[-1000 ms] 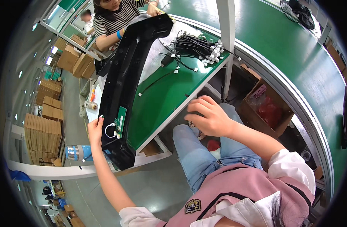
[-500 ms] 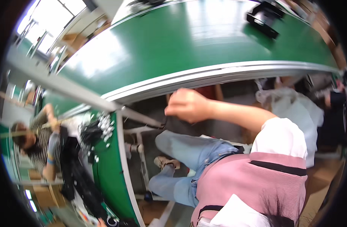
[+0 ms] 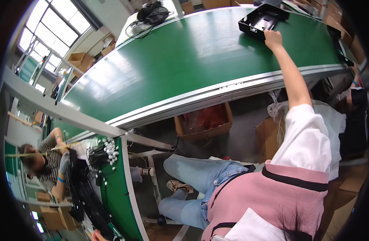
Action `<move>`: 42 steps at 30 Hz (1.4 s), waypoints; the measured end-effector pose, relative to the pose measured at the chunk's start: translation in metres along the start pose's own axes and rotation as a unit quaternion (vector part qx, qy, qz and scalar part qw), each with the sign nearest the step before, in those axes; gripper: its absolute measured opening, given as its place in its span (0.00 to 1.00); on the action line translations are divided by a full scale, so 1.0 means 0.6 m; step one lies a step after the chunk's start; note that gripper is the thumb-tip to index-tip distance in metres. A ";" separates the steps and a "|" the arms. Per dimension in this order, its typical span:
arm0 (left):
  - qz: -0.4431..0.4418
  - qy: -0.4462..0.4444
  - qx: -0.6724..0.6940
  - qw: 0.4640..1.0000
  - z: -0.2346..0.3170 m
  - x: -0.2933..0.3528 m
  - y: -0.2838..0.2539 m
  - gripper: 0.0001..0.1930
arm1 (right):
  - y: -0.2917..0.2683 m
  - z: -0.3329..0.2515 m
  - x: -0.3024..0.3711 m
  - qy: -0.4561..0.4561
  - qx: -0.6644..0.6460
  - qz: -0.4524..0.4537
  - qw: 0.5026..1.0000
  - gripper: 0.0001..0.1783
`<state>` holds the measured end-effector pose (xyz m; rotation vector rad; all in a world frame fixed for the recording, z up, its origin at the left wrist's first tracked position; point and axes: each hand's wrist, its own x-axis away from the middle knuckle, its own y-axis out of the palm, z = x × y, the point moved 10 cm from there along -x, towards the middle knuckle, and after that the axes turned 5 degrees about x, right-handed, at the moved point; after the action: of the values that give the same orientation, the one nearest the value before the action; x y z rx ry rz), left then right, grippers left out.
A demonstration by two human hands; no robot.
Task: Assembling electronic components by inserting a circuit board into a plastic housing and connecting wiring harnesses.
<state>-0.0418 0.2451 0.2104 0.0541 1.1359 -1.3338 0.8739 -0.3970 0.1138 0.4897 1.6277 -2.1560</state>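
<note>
R hand (image 3: pixel 273 39) is reached right out over the long green bench (image 3: pixel 184 52), fingers curled in on the near wall of the black case (image 3: pixel 261 20); looks like a grip there, tho fingertips are mostly hidden. Case sits just beyond that hand, open side up, prob. held by the near wall b/c it's the closest edge & thin enough to pinch. L hand (image 3: pixel 98 236) only part in view at the lower edge; can't tell if it's open or gripping. The long black panel (image 3: pixel 88 197) lies ahead & a bit left of L hand, on the small green table (image 3: pixel 118 197), prob. lengthwise so L hand & a co-worker's gloved hand (image 3: pixel 64 162), near its far end, can both get at it. Cable bundle (image 3: pixel 97 156) w/ white plugs (image 3: pixel 110 148) is farther ahead of L hand, beside the panel, likely put there for easy reach. Carton (image 3: pixel 204 133) w/ red stuff (image 3: pixel 213 115) is nearer the body than R hand & left of it, under the bench, prob. out of the way.
</note>
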 end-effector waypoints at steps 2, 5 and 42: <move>-0.056 0.008 0.138 0.989 0.067 0.028 0.075 0.11 | -0.076 -0.072 0.005 -0.090 -0.032 -0.001 0.995 0.07; -0.126 -0.129 0.323 0.929 0.260 0.089 0.226 0.08 | -0.274 -0.191 0.083 -0.203 -0.111 0.070 0.970 0.16; 0.000 -0.519 0.695 0.498 0.165 0.447 0.225 0.36 | -0.693 -0.513 0.591 -0.655 -0.361 0.232 0.622 0.25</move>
<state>0.0746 0.0327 0.0072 0.3598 -1.1555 -1.5298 0.3703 -0.0330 0.2000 -0.7275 1.0286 -0.7395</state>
